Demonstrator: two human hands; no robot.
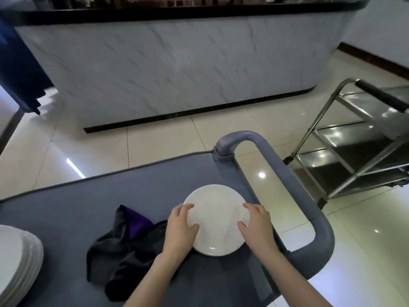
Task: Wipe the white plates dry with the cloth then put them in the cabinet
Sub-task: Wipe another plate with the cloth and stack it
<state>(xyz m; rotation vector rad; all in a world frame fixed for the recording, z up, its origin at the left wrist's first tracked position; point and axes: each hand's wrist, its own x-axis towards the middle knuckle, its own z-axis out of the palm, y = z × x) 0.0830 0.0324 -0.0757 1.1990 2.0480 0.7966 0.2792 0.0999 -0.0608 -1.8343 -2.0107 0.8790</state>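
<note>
1. While both grips clasp the white plate (217, 216) by opposite sides of its rim, the plate lies over the right-hand part of the cart (88, 207), close to the right edge and just inside the cart handle (325, 235); whether it rests on the cart top or is held just clear of it cannot be told.
2. Left grip (181, 227): fingers and thumb curled over the left rim; right grip (256, 224): fingers and thumb curled over the right rim; neither grip holds anything else.
3. Governing relation: the cloth (132, 244) lies crumpled on the cart directly left of the plate, just beside the left wrist; the left grip is the nearer one; the whole plate lies between the right grip and the cloth.
4. Axis: the plate is round, so no long axis applies; its face is turned upward.
5. Judgement: if wiping is not yet done, the left grip would release and reach left for the cloth while the right grip supports the plate; no cabinet can be identified in view.
6. Stack of white plates (17, 262): at the near left corner of the cart, well apart from both grips; dried or not, cannot be told.
7. Hazard, as a judgement: a one-sided hold this close to the right edge could let the plate slip onto the tiled floor (155, 147).
</note>
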